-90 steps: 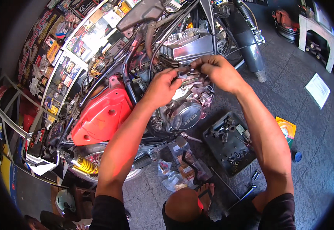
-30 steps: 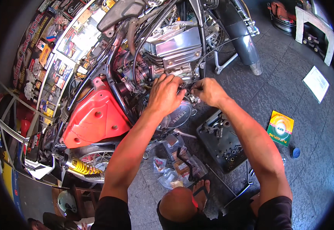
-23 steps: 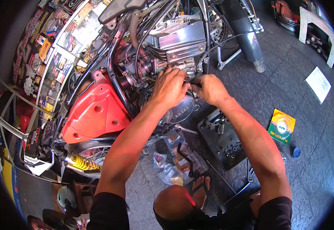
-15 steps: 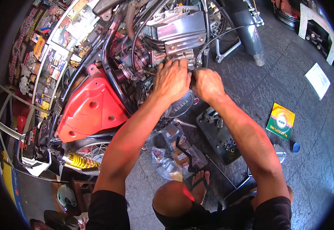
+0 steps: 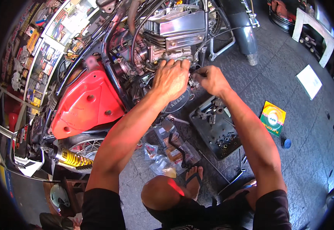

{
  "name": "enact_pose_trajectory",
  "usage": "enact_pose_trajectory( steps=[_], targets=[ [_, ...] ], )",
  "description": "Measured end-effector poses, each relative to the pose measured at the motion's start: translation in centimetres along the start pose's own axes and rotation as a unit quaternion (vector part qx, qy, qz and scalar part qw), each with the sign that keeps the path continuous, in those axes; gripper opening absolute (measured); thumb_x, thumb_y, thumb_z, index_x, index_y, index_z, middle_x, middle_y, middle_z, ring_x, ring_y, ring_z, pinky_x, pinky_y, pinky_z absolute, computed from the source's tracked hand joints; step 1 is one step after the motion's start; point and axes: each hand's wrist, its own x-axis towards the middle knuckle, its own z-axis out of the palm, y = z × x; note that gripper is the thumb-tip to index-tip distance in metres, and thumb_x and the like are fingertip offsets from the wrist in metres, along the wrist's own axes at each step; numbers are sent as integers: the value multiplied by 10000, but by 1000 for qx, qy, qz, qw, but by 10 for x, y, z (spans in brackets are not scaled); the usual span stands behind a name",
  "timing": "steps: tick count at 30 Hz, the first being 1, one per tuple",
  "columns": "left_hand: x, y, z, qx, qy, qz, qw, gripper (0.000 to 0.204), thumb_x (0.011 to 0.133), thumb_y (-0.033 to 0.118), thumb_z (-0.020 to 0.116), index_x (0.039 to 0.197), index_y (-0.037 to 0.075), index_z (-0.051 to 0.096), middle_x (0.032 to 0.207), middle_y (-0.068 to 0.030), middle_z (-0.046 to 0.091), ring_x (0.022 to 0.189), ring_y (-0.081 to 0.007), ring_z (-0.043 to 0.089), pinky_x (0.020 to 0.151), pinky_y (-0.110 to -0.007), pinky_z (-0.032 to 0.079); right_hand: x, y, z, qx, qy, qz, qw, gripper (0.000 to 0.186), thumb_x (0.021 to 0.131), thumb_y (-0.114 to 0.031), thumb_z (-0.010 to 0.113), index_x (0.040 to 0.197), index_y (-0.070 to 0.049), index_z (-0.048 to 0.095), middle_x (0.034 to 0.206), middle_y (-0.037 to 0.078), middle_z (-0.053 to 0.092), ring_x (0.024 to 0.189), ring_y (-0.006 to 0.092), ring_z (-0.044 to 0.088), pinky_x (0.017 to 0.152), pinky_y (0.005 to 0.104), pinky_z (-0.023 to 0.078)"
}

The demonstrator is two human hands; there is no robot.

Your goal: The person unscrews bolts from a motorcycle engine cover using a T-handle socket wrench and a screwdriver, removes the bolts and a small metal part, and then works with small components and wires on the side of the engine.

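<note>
In front of me is a motorcycle engine [image 5: 174, 51] with a finned silver cylinder, set in a dark frame. My left hand [image 5: 170, 78] lies palm down over the engine's lower part, above the round cover [image 5: 179, 101], its fingers bent over an edge and their tips hidden. Just right of it, at the engine's side, my right hand [image 5: 211, 80] is closed, thumb and forefinger pinched together. Whatever lies between those fingertips is too small or too hidden to name. A red side panel [image 5: 88, 101] sits left of my left forearm.
Below my right hand, a dark tray [image 5: 216, 147] holds small metal parts. Clear plastic bags [image 5: 161, 166] and a black lever [image 5: 177, 147] lie near my foot. Further right are a yellow-green packet [image 5: 273, 119], a blue cap [image 5: 286, 143] and a white sheet [image 5: 309, 81]. An exhaust silencer [image 5: 245, 36] stands ahead.
My right hand has turned and drawn slightly away from the left, so its thumb and forefinger now show. The left hand stays on the engine. The whole view has shifted a little.
</note>
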Motion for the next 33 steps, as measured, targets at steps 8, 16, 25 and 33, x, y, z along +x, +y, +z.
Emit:
enact_pose_trajectory(
  steps=[8, 16, 25, 33],
  targets=[
    [-3, 7, 6, -34, 11, -17, 999, 220, 896, 198, 632, 967, 16, 530, 895, -191, 656, 917, -369, 627, 869, -481, 437, -4, 14, 4, 33, 57, -71, 995, 198, 867, -133, 657, 1029, -54, 738, 1011, 194, 693, 952, 381, 666, 857, 431, 521],
    [7, 11, 8, 13, -1, -37, 999, 229, 909, 216, 609, 967, 10, 529, 868, -219, 655, 869, -395, 640, 819, -483, 473, 4, 14, 10, -12, 21, -139, 990, 204, 885, -156, 639, 1016, -12, 701, 940, 201, 635, 898, 420, 621, 813, 479, 496],
    [0, 15, 13, -12, 27, -62, 998, 211, 899, 188, 612, 969, 6, 530, 881, -238, 655, 850, -424, 637, 801, -499, 487, -1, -6, 20, -46, 60, -134, 988, 220, 860, -177, 618, 980, -3, 679, 950, 200, 644, 965, 399, 628, 848, 480, 508],
    [-2, 19, 20, 48, 50, -43, 997, 187, 872, 178, 602, 961, 24, 544, 891, -197, 663, 894, -378, 645, 815, -486, 476, -3, -1, 31, -101, 98, -141, 980, 175, 838, -155, 626, 909, -4, 678, 961, 219, 664, 905, 409, 653, 797, 480, 532]
  ],
)
